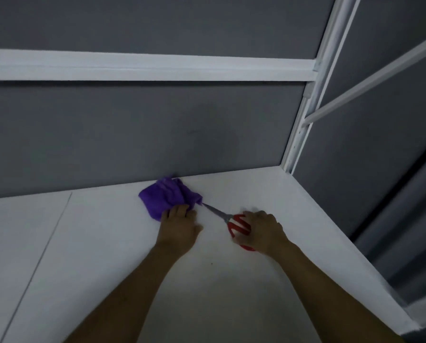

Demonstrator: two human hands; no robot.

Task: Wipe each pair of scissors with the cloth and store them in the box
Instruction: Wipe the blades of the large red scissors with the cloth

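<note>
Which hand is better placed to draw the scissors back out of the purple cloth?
The right hand, probably: it grips the red handles of the scissors, whose blade tips reach into the cloth. The left hand holds the cloth down on the table and has no hold on the scissors.

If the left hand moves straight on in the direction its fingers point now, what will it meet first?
The left hand holds the crumpled purple cloth, so that comes first; just beyond it, probably, stands the grey wall panel.
</note>
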